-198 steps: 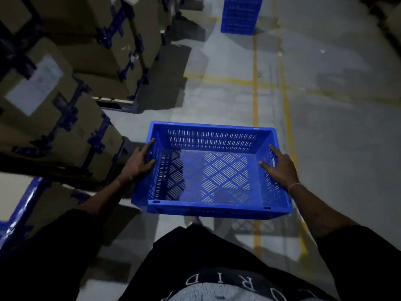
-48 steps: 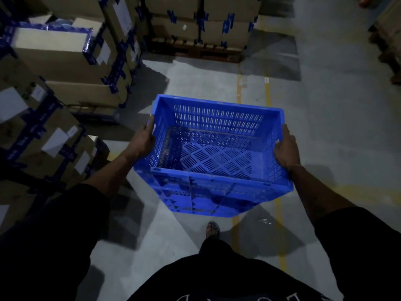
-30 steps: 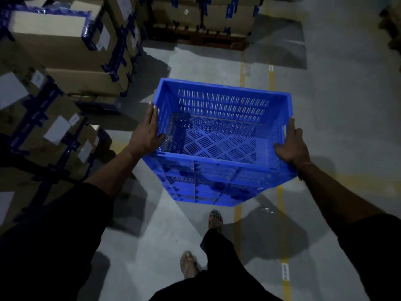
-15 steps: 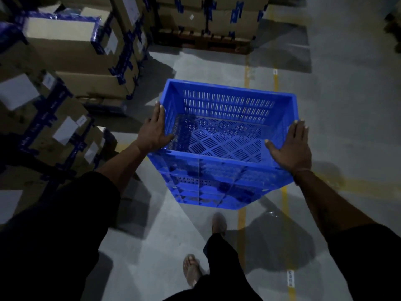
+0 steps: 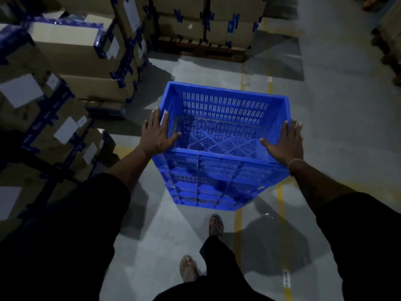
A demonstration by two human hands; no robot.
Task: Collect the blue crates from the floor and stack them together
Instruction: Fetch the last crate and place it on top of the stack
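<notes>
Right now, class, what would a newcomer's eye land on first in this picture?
The stack of blue crates on the grey floor, centre frame, brightest in the dim room. Then the left hand and right hand, flat on the top crate's side rims. Taped cardboard boxes tower at left.

Warehouse aisle, dim light. Stacked cardboard cartons (image 5: 71,61) with blue tape and white labels line area left of left-hand fingers (image 5: 155,118). More cartons on wooden pallet (image 5: 199,49) well beyond fingers. Bare grey concrete floor (image 5: 338,105) carries painted yellow lane lines (image 5: 281,196) running under and behind blue plastic crates (image 5: 219,179), stack standing between both hands' fingers.
</notes>
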